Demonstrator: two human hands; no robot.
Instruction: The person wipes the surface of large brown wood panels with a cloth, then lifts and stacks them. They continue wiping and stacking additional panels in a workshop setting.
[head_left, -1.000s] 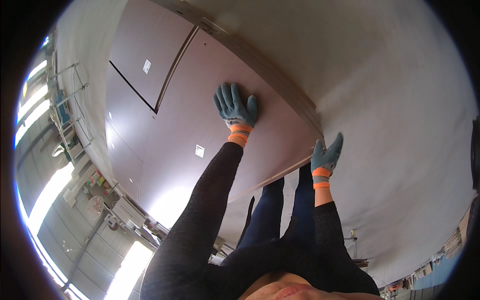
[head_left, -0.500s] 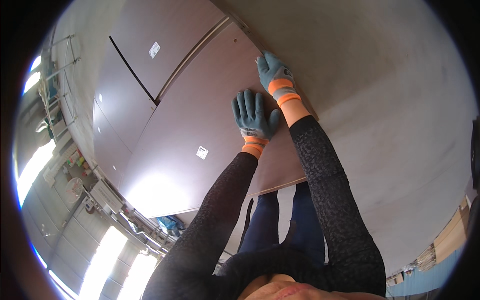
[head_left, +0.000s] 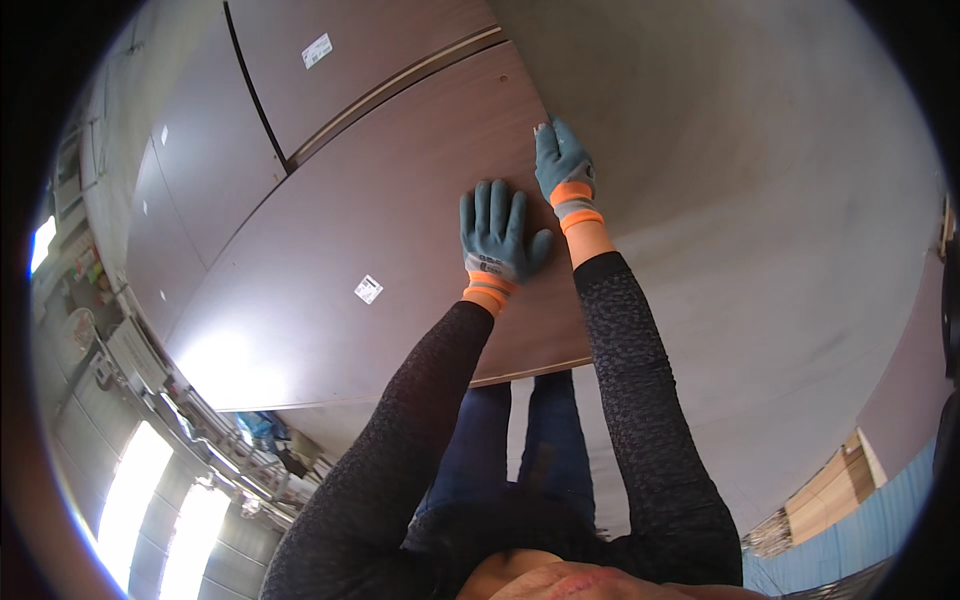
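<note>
Still got the left hand (head_left: 495,240) spread flat, grasping nothing, on the big brown panel (head_left: 400,210) right in front, but shifted the right hand (head_left: 565,162) up from the near corner to its right edge, with fingers curled, can't tell if actually gripping. Means having both hands at one panel now, with a white label (head_left: 368,289) left of them and more brown panels (head_left: 400,65) past the seam.
</note>
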